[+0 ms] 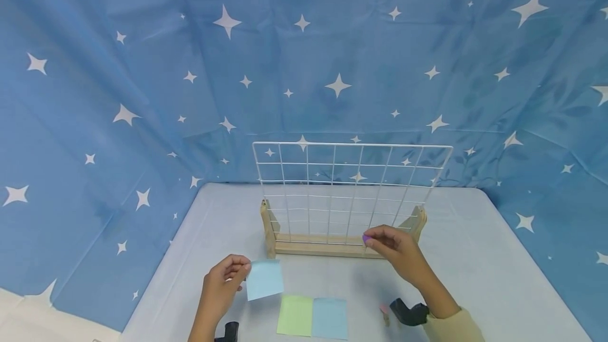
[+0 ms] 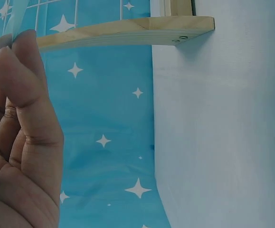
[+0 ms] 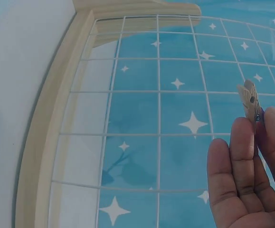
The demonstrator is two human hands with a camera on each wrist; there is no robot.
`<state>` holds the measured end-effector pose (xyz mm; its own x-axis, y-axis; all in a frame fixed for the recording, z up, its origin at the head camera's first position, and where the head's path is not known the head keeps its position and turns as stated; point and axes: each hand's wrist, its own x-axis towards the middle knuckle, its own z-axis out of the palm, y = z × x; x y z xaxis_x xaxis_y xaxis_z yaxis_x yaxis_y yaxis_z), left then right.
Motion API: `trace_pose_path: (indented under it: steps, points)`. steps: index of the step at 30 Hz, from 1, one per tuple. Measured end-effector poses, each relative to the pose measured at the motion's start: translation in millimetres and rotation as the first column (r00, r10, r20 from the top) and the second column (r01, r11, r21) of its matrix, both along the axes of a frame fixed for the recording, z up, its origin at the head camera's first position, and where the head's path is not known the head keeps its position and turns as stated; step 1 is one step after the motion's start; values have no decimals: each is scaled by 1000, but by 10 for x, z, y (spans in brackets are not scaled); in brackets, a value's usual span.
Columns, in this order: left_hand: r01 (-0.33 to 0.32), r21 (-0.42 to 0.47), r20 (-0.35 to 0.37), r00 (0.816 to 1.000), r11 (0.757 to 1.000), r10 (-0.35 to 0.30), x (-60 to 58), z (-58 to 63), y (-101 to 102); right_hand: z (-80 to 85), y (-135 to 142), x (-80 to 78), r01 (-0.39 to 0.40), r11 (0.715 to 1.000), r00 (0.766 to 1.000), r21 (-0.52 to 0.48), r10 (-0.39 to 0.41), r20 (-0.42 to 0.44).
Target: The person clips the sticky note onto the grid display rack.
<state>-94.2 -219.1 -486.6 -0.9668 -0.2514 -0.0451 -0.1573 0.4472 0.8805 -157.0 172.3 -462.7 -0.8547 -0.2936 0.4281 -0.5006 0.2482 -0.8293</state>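
Note:
My left hand (image 1: 223,285) pinches a light-blue square paper note (image 1: 265,280) by its left edge, holding it above the table. In the left wrist view, thumb and finger meet on the sheet's edge (image 2: 17,18). My right hand (image 1: 398,253) is raised before the right part of a white wire grid (image 1: 351,144). Between its thumb and fingertips sits a small wooden clothespin (image 3: 249,99) with a purple piece on it. The clothespin's wooden end points away from the fingers, and the right wrist view shows no paper in it.
The grid stands upright in a wooden base (image 1: 313,248) on the white-covered table (image 1: 228,215). Nearer lie a green note (image 1: 294,316) and another blue note (image 1: 330,319) side by side. A clothespin with a pink piece (image 1: 385,314) lies to their right. A starry blue curtain (image 1: 304,57) hangs behind.

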Motion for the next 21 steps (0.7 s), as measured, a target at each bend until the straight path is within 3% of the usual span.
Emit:
trace_pose_path:
  steps: [14,21]
  points:
    - [29,77,-57,998,997,-25,-2,106,119,103,-98,-32,-4,1000,1000,15,4,-12]
    - [53,75,-84,995,996,-47,-32,167,156,128,-141,-48,-22,1000,999,-9,21,-44]
